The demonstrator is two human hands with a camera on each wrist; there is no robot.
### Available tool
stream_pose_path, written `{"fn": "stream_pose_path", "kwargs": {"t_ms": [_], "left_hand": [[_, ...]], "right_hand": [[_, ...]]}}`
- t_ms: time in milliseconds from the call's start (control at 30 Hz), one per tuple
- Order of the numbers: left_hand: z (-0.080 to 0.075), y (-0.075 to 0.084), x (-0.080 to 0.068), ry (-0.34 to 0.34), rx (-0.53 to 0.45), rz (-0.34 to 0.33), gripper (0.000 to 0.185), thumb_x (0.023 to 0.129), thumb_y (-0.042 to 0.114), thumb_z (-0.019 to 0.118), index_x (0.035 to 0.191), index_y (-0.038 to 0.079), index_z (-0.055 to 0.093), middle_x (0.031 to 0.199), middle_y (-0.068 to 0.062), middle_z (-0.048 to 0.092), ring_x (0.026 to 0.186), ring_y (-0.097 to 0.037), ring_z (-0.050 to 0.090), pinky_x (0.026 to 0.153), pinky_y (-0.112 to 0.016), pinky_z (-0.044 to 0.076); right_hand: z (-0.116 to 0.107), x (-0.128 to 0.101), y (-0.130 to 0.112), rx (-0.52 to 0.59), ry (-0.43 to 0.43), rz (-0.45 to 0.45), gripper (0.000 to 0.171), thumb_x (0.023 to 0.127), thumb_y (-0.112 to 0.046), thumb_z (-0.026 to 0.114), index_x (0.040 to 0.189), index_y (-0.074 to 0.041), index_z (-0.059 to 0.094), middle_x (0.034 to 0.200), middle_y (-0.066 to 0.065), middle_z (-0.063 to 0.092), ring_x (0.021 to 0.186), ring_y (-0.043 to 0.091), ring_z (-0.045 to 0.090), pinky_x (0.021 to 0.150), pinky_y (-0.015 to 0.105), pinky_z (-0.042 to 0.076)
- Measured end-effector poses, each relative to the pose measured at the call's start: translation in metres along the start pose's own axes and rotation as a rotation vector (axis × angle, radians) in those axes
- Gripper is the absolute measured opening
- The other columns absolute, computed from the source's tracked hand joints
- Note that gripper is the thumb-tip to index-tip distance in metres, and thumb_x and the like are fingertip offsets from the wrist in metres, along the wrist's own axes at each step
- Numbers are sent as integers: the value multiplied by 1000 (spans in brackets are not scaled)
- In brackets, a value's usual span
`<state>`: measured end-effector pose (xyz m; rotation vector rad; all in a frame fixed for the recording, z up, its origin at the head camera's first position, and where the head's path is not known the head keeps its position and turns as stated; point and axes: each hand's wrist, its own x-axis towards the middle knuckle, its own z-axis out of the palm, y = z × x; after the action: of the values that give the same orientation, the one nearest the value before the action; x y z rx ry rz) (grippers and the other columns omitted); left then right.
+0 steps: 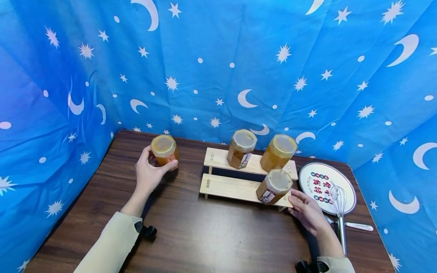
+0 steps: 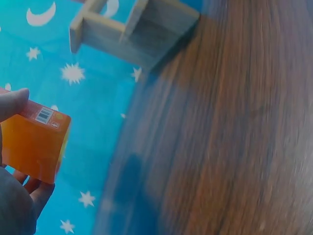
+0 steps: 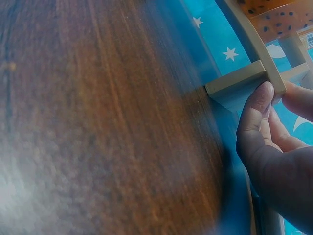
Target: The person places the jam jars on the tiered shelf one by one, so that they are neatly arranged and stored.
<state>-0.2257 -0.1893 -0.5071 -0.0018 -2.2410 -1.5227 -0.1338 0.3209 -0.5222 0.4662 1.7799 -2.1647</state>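
Observation:
At the left, my left hand (image 1: pixel 151 172) grips a lidded jar (image 1: pixel 164 148) of amber contents, thumb on the near side and fingers round the back. Its orange side and a barcode label show in the left wrist view, where the jar (image 2: pixel 34 147) stands clear of the table surface. My right hand (image 1: pixel 308 210) pinches the front right end of a two-step wooden rack (image 1: pixel 225 185) between thumb and fingers. On the rack's upper step are two similar jars, a labelled jar (image 1: pixel 241 149) and an amber jar (image 1: pixel 278 151). A third jar (image 1: pixel 274 187) sits on the lower step, close to my right fingers.
Right of the rack lies a round white plate (image 1: pixel 308 178) with printed characters. A metal whisk (image 1: pixel 340 212) rests across its edge, over a white-handled utensil (image 1: pixel 358 226). Blue cloth (image 1: pixel 211 76) with moons and stars hangs behind and beside the brown table (image 1: pixel 211 242).

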Motion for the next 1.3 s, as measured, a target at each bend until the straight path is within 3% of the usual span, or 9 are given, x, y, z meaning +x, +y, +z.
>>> {"fn": "stream_pose_path", "kwargs": {"t_ms": [300,467,700,933,1300], "left_hand": [[6,30,-14,-56,-32,114,75,74,22,97,137,10,58,128,-6,64,112,-22,62,92,-47,58],[13,41,-19,-89,-27,171,77,71,25,99,136,12,59,128,-4,64,113,-22,60,90,-51,60],[26,54,-31,-133,-40,161,78,70,29,99,135,15,60,126,-1,64,114,-19,61,90,-48,60],[41,64,-44,-190,-46,187,79,70,29,100,137,18,59,125,1,64,112,-17,64,90,-36,60],[74,79,-63,-265,-111,207,81,66,32,101,136,22,61,125,7,63,112,-13,64,88,-29,59]], "right_hand": [[-2,2,0,3,-13,-7,21,108,-17,59,128,-20,55,110,-4,71,97,9,67,83,24,57],[-1,2,1,7,-7,-12,20,108,-15,59,126,-21,56,110,-4,70,97,9,67,82,24,57],[-1,0,1,14,-19,-19,22,108,-14,58,129,-18,56,110,-3,70,97,9,67,83,24,57],[-2,0,3,24,-23,-18,16,108,-15,58,120,-26,62,110,-4,70,98,9,67,83,25,57],[-1,1,4,21,-28,-25,17,108,-15,58,123,-23,58,110,-3,70,97,10,67,82,24,57]]}}
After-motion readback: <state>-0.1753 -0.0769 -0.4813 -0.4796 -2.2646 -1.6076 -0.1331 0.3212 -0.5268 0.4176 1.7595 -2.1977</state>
